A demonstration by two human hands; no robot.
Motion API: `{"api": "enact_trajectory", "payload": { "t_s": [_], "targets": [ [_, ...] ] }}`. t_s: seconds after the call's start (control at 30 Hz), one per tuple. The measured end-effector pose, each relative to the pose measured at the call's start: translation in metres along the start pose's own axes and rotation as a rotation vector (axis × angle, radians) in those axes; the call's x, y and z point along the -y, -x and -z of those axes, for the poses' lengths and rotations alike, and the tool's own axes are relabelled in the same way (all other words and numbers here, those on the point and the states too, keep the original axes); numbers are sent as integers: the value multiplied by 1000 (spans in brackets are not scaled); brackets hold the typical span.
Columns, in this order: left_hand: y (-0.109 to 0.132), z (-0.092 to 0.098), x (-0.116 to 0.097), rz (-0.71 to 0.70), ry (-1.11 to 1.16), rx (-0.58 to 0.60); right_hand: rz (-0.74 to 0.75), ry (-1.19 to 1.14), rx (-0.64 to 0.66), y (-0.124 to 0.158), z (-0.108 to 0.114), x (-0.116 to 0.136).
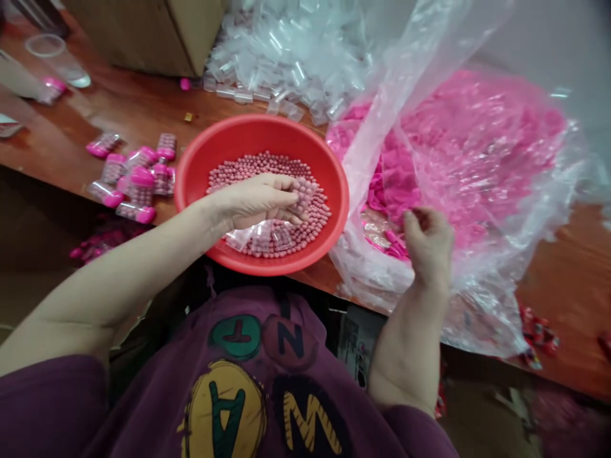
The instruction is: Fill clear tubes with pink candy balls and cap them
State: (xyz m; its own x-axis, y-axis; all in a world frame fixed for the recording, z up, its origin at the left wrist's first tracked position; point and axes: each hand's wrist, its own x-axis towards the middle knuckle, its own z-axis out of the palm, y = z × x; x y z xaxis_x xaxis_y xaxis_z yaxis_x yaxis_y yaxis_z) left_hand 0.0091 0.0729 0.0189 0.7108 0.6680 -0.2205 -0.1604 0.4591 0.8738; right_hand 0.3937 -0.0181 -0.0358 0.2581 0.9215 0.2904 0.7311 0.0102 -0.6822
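Nearest the camera: purple shirt (265,375) with large printed letters, N, A and W among them. Beyond it, a wooden tabletop (52,140).

On the tabletop, in front of the shirt: red basin (261,266), spread inside with small pink beads (267,162). A few clear containers (261,238) lying on the beads, toward the near side.

Over the basin: left hand (258,200), fingers curled around a small clear container of beads (304,192). Grasp apparently at the fingertips.

To the right: right hand (429,245), at the near edge of a large clear plastic bag (487,318) full of bright pink caps (401,168). Thumb and fingers drawn together; cannot tell whether around anything, with blur over the fingertips.

Left of the basin: loose cluster of pink-capped containers (140,184), mostly on their sides, many with beads inside.

Behind the basin: heap of clear empty containers (291,57), just beside a cardboard box (157,38). Farther left: clear cup (57,60), tipped over. Near the table's right front edge: small red packets (539,331), too blurred to read.
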Motion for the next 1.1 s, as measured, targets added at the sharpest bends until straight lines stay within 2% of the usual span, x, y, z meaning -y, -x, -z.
{"api": "enact_trajectory", "payload": {
  "t_s": [0.03, 0.07, 0.13, 0.23, 0.33, 0.5, 0.63, 0.77, 0.97, 1.1],
  "targets": [
    [8, -1, 2, 4, 53, -23, -57, -97, -72, -2, -6, 20],
    [16, -2, 4, 1, 94, -48, -103, -215, -73, -4, -13, 43],
    [29, -6, 9, -15, 145, -94, -52, -358, 39, -5, -32, 93],
    [41, -10, 18, -55, 185, -147, 50, -454, 238, -2, -63, 159],
    [47, -9, 27, -81, 209, -174, 62, -523, 348, 1, -86, 194],
    [52, -4, 33, -72, 195, -278, 125, -400, 404, 4, -100, 199],
    [52, -4, 36, -82, 157, -344, 162, -311, 448, 3, -94, 197],
    [50, -4, 41, -146, 48, -429, 181, -286, 556, -2, -88, 201],
    [51, 0, 44, -145, -17, -457, 212, -217, 636, -7, -74, 196],
    [52, 1, 41, -128, 58, -458, 239, -176, 592, -6, -69, 188]
  ]
}}
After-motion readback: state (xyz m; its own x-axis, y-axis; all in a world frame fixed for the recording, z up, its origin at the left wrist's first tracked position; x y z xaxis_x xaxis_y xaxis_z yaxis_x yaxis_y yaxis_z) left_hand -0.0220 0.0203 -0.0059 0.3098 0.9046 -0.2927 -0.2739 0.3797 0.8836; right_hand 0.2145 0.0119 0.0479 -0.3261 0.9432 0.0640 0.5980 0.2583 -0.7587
